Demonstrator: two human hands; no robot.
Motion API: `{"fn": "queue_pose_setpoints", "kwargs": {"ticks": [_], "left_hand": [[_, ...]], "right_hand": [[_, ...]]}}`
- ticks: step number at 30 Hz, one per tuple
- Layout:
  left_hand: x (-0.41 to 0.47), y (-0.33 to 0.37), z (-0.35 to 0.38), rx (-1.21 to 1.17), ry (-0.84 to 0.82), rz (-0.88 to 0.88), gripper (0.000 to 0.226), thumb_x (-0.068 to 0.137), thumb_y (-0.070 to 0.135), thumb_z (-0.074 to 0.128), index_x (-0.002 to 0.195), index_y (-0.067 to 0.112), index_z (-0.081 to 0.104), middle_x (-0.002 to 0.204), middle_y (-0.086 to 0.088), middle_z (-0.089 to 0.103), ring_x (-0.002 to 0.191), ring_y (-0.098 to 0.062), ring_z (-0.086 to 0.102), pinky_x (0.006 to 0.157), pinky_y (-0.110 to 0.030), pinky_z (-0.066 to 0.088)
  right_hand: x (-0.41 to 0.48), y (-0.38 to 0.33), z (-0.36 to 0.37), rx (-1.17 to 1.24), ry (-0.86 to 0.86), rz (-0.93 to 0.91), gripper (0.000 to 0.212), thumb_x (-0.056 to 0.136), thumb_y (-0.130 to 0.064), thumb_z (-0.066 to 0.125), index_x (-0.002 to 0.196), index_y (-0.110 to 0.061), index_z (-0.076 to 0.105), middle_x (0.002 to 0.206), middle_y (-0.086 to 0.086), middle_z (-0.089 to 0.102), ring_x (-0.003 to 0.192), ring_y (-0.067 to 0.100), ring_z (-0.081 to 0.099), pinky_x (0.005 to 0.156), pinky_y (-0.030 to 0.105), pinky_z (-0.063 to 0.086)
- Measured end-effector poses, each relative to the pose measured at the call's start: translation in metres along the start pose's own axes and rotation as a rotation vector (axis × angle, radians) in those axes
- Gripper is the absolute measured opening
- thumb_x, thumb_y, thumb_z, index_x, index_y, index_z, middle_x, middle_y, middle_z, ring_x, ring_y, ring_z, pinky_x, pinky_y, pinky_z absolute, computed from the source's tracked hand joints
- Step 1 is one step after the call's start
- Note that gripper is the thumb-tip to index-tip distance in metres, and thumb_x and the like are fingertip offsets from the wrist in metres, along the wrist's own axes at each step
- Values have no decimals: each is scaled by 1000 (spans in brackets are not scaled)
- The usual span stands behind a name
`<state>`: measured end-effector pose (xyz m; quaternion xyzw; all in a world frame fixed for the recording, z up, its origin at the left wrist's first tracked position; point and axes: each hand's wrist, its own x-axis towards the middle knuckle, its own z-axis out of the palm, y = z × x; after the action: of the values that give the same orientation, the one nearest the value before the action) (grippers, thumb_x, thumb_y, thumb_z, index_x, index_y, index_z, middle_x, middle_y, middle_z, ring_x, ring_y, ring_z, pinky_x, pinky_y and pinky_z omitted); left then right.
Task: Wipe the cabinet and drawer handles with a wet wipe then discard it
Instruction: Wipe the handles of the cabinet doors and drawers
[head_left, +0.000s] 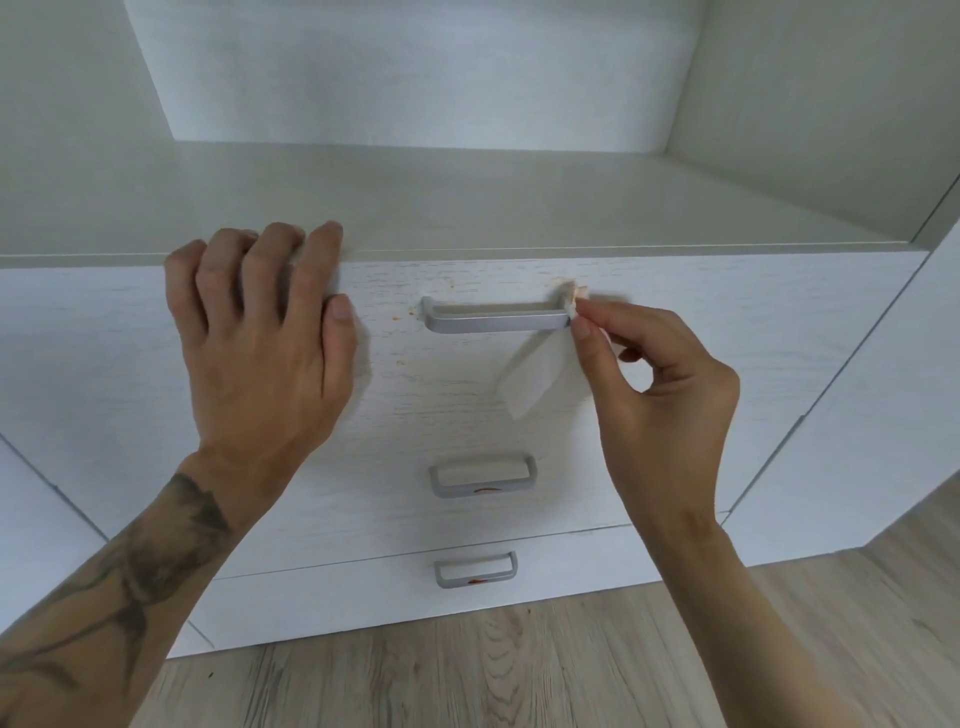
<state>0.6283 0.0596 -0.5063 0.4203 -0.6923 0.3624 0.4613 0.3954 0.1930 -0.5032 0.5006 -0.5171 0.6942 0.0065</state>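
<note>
A white drawer unit shows three grey metal handles stacked down its front. At the right end of the top handle (496, 318), my right hand (660, 379) pinches a white wet wipe (530, 384); the wipe's tip is stained orange and its loose end hangs below the handle. My left hand (265, 343) rests flat over the top edge of the top drawer, left of that handle, fingers apart and holding nothing. Orange specks dot the drawer front near the top handle. The middle handle (482, 475) and the bottom handle (475, 569) each carry a reddish smear.
An open white shelf niche (415, 197) sits above the drawers, with side walls left and right. White cabinet panels (857, 415) flank the drawers. Light wood flooring (467, 670) runs below.
</note>
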Motion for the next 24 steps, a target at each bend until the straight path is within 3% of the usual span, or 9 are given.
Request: {"fn": "queue_pose_setpoints", "kwargs": {"ticks": [5,8,12,18,24], "left_hand": [[0,0,1,-7,4,-1,44,109,29,34,147,9,48,134,-19,55,124,-38,42,115,-54,26],[0,-1,1,-16,5,-5,44,109,28,35,146,9,48,134,-20,54,125,-38,41,115,-54,26],[1,0,0,-22,11,4,42,108,26,37,145,8,48,133,-20,54,124,-37,40,115,-54,25],[0,-1,1,-10,1,-4,44,108,28,35,145,8,49,134,-19,55,124,-38,43,115,-55,27],[1,-2,1,-13,3,-3,44,108,29,35,144,9,50,134,-18,56,123,-38,44,113,-55,31]], "right_hand": [[7,4,3,20,-5,27,18,100,-7,72,110,-18,81,109,-8,79,102,17,71,86,35,57],[-5,0,2,-3,18,1,13,99,-10,74,107,-17,81,105,-4,78,98,13,71,84,22,52],[5,2,5,-10,29,17,16,101,-9,72,108,-20,81,107,-8,78,102,12,71,87,25,54],[-8,-6,3,-62,31,-33,12,99,-10,75,107,-17,80,106,-7,78,103,1,69,88,8,43],[-6,-2,10,-22,61,-33,13,100,-9,74,109,-15,80,108,-2,78,105,11,70,87,19,49]]}}
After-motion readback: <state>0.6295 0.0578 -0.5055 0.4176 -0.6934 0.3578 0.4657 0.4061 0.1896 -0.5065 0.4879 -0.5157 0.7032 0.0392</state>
